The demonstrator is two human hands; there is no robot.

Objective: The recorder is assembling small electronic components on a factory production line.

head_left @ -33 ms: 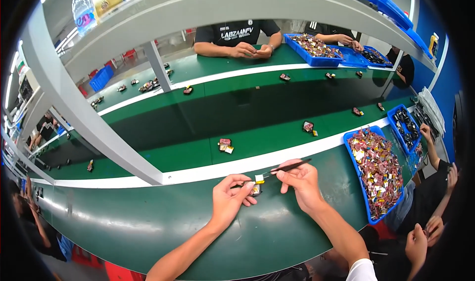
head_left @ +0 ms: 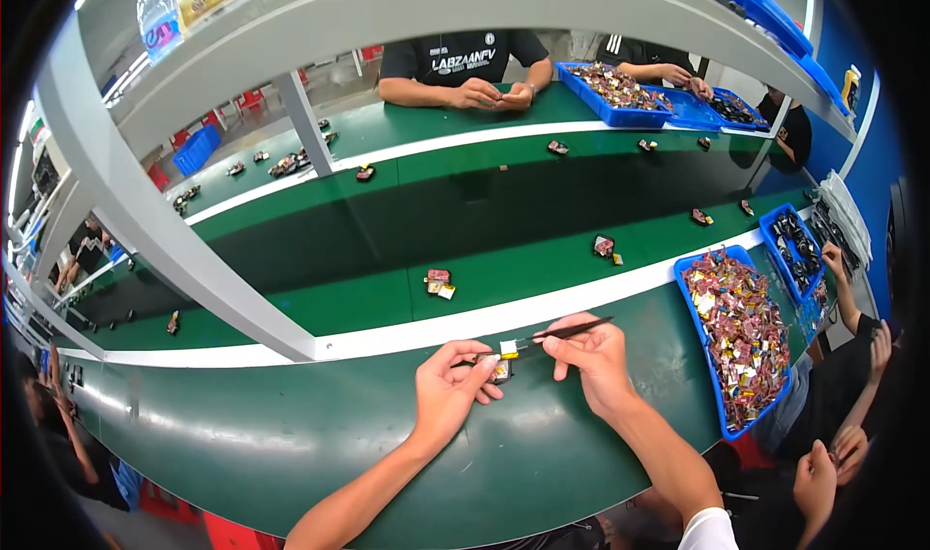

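My left hand (head_left: 449, 391) pinches a small electronic assembly (head_left: 501, 369) with a dark housing, just above the green bench. A small yellow-and-white piece (head_left: 509, 349) sticks up at its top, by my left thumb. My right hand (head_left: 593, 361) is closed around black tweezers (head_left: 584, 326). Their thin tips point left and reach the yellow-and-white piece; whether they grip it is too small to tell.
A blue tray (head_left: 706, 366) heaped with small circuit parts stands right of my right hand. Beyond it is a blue tray of black parts (head_left: 796, 248). Past the white rail (head_left: 523, 315), loose assemblies (head_left: 439, 282) lie on the green line. A grey post (head_left: 184, 230) rises at left. Co-workers sit opposite and at right.
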